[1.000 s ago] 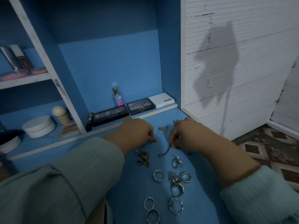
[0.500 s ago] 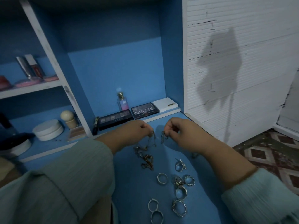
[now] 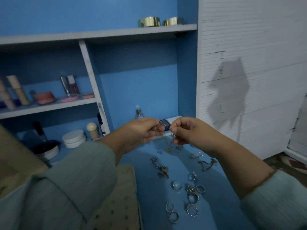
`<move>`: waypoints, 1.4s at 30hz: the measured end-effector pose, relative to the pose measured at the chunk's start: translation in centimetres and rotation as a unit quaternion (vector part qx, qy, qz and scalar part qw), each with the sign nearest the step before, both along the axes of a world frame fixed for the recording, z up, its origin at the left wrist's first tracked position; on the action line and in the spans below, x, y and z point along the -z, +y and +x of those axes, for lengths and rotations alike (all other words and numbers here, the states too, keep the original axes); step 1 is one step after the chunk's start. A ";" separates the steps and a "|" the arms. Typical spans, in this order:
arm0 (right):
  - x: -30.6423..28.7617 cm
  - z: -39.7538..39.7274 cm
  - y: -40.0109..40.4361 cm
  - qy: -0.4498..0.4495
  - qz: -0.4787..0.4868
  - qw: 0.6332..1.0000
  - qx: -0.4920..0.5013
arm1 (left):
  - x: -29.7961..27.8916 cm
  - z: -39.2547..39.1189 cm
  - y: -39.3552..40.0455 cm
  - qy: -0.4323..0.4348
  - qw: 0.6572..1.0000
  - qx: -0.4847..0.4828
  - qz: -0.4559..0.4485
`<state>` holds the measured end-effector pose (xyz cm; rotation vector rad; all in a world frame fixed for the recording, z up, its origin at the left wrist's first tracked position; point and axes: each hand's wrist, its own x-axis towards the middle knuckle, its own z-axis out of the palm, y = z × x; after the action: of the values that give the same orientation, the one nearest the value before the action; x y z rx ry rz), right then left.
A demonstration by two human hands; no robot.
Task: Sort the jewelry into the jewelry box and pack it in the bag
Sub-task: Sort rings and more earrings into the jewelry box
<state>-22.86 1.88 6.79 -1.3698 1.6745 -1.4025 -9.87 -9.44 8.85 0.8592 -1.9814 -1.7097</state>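
Nearest, silver rings [image 3: 191,198] lie scattered along the blue desk [image 3: 149,196] toward its near edge, a tangle of chains [image 3: 162,170] just beyond. Above the desk's middle, the left hand [image 3: 141,131] pinches a small ring-like piece, the right hand [image 3: 186,130] pinches a thin chain [image 3: 172,138] dangling down. At the back edge, a perfume bottle [image 3: 138,113] stands.

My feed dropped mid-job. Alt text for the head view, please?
Both hands, the left hand and right hand, pinch a thin chain raised above a blue tabletop. Loose rings lie scattered below.
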 end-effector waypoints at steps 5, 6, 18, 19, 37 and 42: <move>-2.3 2.4 1.2 -0.011 0.001 1.000 -0.009 | -2.1 3.0 1.6 0.063 0.997 0.016 0.040; -2.7 3.0 1.5 -0.001 -0.001 1.000 -0.012 | -2.3 3.6 2.0 0.075 0.996 0.017 0.044; -7.9 11.2 5.0 0.133 -0.007 0.990 -0.046 | -2.5 11.5 8.5 0.145 0.988 -0.008 0.060; -8.0 11.9 5.2 0.146 -0.003 0.988 -0.048 | -2.4 12.2 9.0 0.147 0.987 -0.009 0.059; -1.6 19.8 10.0 0.090 0.022 0.991 -0.092 | 2.7 20.1 16.1 0.206 0.970 -0.120 0.052; 0.5 21.1 10.0 0.014 0.029 0.998 -0.053 | 4.2 21.0 16.0 0.169 0.973 -0.155 -0.020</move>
<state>-1.80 11.87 6.25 -1.4303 1.6237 -1.2702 11.16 6.51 4.65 0.7587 -1.5618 -1.5137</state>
